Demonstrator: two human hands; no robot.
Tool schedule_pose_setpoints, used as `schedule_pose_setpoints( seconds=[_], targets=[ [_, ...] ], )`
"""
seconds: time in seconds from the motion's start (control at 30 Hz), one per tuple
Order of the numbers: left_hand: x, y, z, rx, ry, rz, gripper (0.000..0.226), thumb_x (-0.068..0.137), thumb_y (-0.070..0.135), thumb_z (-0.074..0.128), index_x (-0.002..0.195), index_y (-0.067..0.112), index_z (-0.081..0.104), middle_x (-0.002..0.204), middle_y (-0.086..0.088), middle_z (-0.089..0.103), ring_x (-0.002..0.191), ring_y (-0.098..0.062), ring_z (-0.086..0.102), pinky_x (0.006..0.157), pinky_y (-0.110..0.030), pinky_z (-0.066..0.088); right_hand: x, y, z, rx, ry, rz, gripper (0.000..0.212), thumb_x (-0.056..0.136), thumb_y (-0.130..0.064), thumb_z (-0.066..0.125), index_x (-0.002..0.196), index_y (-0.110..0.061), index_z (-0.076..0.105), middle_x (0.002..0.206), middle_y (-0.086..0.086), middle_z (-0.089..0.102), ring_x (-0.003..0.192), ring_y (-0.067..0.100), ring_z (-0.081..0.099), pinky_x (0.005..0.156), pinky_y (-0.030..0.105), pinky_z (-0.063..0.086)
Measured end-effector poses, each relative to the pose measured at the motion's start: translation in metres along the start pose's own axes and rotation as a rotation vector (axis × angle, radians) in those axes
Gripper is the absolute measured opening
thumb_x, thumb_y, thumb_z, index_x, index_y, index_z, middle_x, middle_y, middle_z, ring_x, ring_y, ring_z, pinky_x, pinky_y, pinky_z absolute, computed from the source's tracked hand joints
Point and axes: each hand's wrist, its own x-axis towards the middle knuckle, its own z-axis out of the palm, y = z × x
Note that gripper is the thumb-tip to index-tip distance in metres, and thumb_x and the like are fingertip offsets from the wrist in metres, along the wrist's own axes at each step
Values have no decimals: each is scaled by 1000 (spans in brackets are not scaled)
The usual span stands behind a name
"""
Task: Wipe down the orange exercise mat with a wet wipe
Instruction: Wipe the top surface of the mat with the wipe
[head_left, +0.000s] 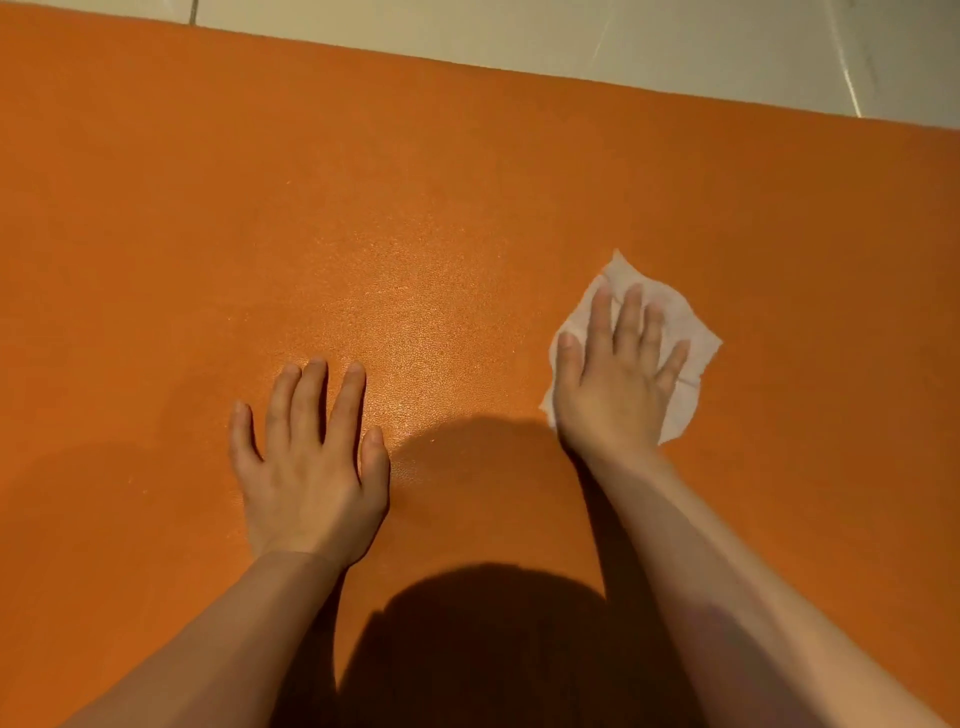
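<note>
So the wipe (675, 332) is a crumpled, roughly diamond-shaped white sheet lying flat on the right part of the orange mat (467, 208), one corner pointing away toward the floor (623, 41), and the right hand (608, 384) is pressing it down with straight, spread fingers, palm flat on top. The left hand (311, 467) is flat and open too, resting bare on the mat well apart from the wipe. The mat has a fine pebbly texture, with a shinier patch between the hands, and its far edge runs left-right along the pale tiled floor.

I see warm, dim light; my shadow darkens the mat (467, 208) near its closest edge; slightly soft focus.
</note>
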Motion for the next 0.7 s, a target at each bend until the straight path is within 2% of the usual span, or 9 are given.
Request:
schedule_pose_setpoints(
  seconds=[0.13,0.2,0.27,0.37,0.53,0.63,0.7],
  targets=[
    [-1,-1,0,12,24,7,56,94,39,32,144,18,46,150,-14,41,143,-29,28,114,-54,11,-17,-88,26,-53,54,-476,62,99,-49,18,155,-24,23,164,5,15,152,24,8,118,56,-3],
    [0,-2,-1,17,35,15,56,94,39,33,143,17,48,149,-15,42,142,-30,30,114,-56,13,1,-103,23,-73,-48,-634,60,101,-51,18,156,-28,14,165,0,6,152,19,-1,118,51,-10],
    [0,-2,-2,18,50,19,55,94,38,34,142,16,50,148,-16,44,141,-31,32,113,-57,15,33,-93,13,-66,-66,-686,62,99,-56,13,156,-32,11,165,-3,3,152,17,-3,119,48,-10],
    [-1,-1,-2,11,56,26,55,94,38,35,141,15,52,146,-17,46,140,-33,35,113,-58,17,94,-54,-9,-96,-17,-545,69,93,-63,8,156,-35,8,165,-3,3,152,17,-2,121,46,-5],
    [2,0,-3,20,46,26,55,92,37,38,138,14,55,144,-18,48,138,-34,38,113,-59,18,166,19,-49,-28,34,-53,65,100,-57,16,158,-30,6,165,1,-2,151,20,-7,121,50,-8],
    [4,0,-3,16,43,13,56,89,37,39,136,14,57,144,-18,48,136,-34,39,113,-59,18,173,-1,-42,7,69,95,62,102,-51,13,158,-25,4,165,4,-4,151,23,-8,119,54,-8],
    [5,-1,-4,9,41,18,56,89,37,38,139,16,52,145,-16,46,137,-33,38,113,-59,18,172,-35,-34,17,64,89,60,104,-47,12,158,-24,2,165,4,-6,151,25,-9,118,57,-9]
  ],
)
